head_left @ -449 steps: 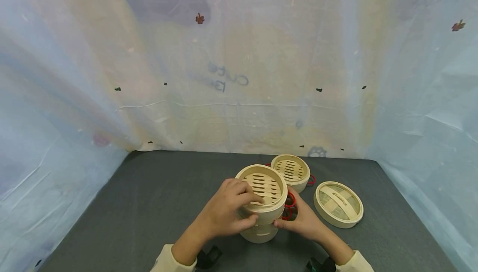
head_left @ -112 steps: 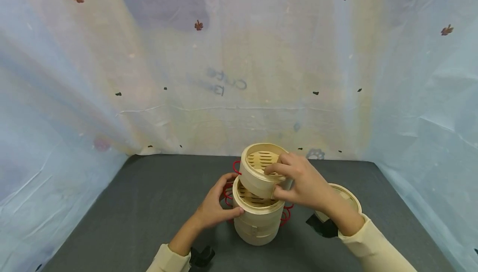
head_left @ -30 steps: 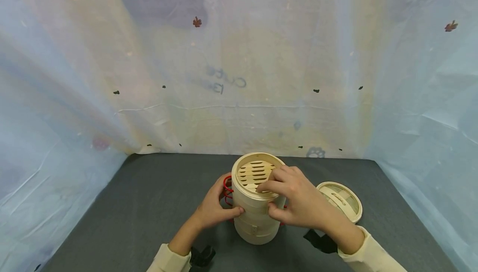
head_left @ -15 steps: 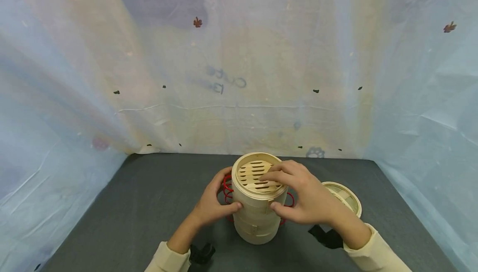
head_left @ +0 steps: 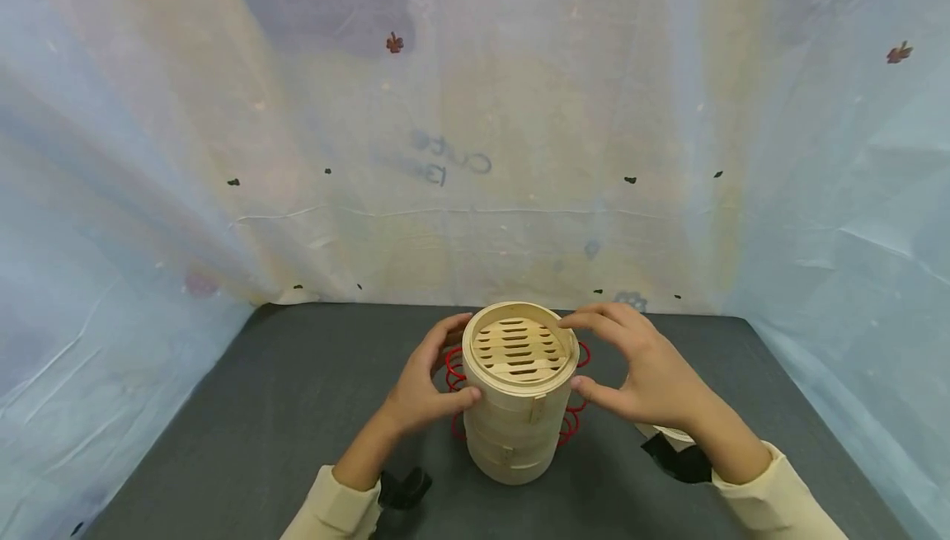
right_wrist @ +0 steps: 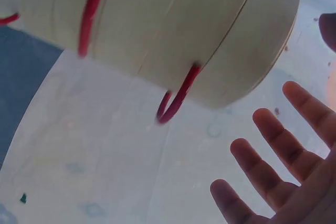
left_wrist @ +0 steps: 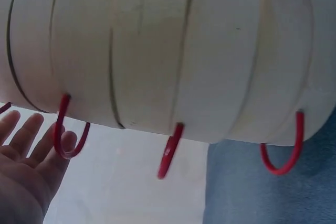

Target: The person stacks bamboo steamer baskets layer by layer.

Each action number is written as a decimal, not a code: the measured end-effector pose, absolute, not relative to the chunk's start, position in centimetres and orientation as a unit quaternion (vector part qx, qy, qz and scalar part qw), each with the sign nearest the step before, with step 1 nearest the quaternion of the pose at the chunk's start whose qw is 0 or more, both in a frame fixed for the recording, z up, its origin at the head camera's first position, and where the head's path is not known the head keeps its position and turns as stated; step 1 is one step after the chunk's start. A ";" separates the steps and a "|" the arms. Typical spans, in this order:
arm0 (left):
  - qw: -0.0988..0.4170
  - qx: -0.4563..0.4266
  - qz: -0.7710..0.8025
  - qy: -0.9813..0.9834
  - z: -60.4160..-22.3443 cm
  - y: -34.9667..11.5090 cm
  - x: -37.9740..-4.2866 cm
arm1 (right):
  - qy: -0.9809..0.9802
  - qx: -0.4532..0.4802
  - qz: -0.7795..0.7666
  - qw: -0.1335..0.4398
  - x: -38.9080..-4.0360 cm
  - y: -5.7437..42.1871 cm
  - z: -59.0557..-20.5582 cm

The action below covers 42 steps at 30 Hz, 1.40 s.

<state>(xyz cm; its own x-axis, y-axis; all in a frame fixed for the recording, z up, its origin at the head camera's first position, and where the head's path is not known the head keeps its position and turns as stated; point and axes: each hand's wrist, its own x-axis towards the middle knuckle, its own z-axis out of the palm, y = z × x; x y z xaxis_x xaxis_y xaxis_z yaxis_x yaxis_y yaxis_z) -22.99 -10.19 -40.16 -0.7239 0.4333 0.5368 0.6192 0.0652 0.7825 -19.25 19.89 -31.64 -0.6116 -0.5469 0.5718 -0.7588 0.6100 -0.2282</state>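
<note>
A tall stack of round bamboo steamer baskets [head_left: 512, 433] stands upright on the dark table, its slatted top tier [head_left: 519, 350] uncovered. Red ring handles [head_left: 456, 363] stick out on both sides. My left hand [head_left: 419, 392] is cupped beside the upper left of the stack, thumb in front and fingers towards the back. In the left wrist view its fingers [left_wrist: 34, 135] are extended near a red handle. My right hand [head_left: 646, 371] is spread at the upper right. The right wrist view shows its fingers [right_wrist: 286, 145] apart from the stack's wall.
The bamboo steamer lid [head_left: 671, 434] lies on the table at the right, mostly hidden behind my right hand and wrist. A dark grey cloth [head_left: 312, 383] covers the table. A pale patterned curtain [head_left: 475, 128] hangs behind and along both sides.
Earlier, the right hand set the top basket onto the stack. Over the last second it let go of the rim and moved right. The left hand has shifted slightly upward.
</note>
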 end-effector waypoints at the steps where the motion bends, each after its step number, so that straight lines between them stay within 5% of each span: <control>1: 0.079 -0.364 -0.580 -0.725 -40.0 -10.2 -23.0 | -0.871 0.370 0.231 0.227 -19.3 20.1 -31.7; 42: 0.047 -0.381 -0.587 -0.712 -39.0 -10.1 -23.1 | -0.935 0.217 0.215 0.181 -19.7 26.3 -37.0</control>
<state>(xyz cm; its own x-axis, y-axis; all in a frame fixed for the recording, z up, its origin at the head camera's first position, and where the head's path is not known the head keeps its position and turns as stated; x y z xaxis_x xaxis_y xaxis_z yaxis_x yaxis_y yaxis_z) -23.07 -10.05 -38.96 -0.7046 0.4881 0.5151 0.5988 0.0195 0.8007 -19.70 26.32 -36.97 -0.8399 -0.3275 0.4327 -0.4838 0.8131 -0.3238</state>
